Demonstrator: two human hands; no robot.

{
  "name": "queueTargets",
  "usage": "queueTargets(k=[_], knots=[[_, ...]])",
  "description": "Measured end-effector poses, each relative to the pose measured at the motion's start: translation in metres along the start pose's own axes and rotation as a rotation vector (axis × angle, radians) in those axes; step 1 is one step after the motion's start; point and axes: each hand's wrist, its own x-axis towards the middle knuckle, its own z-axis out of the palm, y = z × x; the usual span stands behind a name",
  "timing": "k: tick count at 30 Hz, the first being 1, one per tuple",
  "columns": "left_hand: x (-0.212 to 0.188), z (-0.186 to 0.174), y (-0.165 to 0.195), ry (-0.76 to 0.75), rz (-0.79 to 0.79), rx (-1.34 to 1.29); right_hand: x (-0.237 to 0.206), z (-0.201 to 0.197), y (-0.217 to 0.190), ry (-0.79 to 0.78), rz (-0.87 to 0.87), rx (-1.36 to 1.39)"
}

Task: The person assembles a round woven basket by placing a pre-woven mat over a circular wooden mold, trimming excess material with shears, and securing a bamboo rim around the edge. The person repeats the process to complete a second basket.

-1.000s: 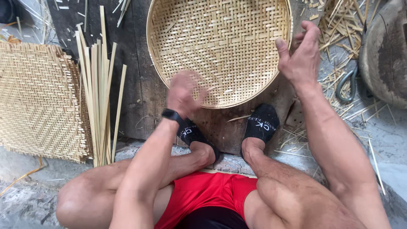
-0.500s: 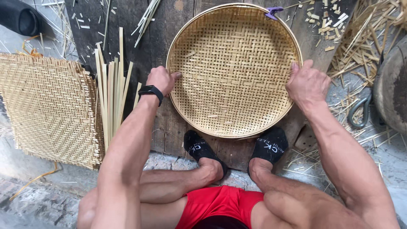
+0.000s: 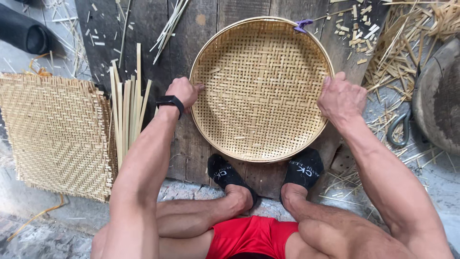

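The round, shallow woven bamboo tray [image 3: 261, 88] lay flat on the dark wooden plank surface [image 3: 143, 52] straight ahead of me, between my two hands, its open face turned up. Being round, it had no long axis; a small purple clip [image 3: 303, 25] marked the far rim, slightly to the right. My left hand [image 3: 183, 91] sat at the tray's left rim, fingers curled and pressing against the edge. My right hand [image 3: 341, 98] gripped the right rim, fingers hooked over it and closed on the bamboo band. Both hands were equally near, one on each side. My black-socked feet [image 3: 230, 175] rested just under the near rim. A square woven bamboo mat [image 3: 52, 129] lay well off to my left, loose bamboo strips [image 3: 127, 110] beside it.
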Motion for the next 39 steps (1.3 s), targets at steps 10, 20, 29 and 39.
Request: queueTargets(k=[10, 20, 29, 39], knots=[[0.02, -0.01, 0.022, 0.305, 0.237, 0.227, 0.012, -0.034, -0.003, 0.174, -0.165, 0.115], [0.073, 0.02, 0.128, 0.583, 0.305, -0.29, 0.094, -0.047, -0.048, 0.391, -0.328, 0.729], [0.07, 0.014, 0.128, 0.647, 0.674, -0.29, 0.075, -0.053, -0.036, 0.385, -0.183, 1.353], [0.062, 0.019, 0.143, 0.546, 0.792, -0.283, 0.001, -0.013, 0.096, 0.252, 0.28, 1.386]])
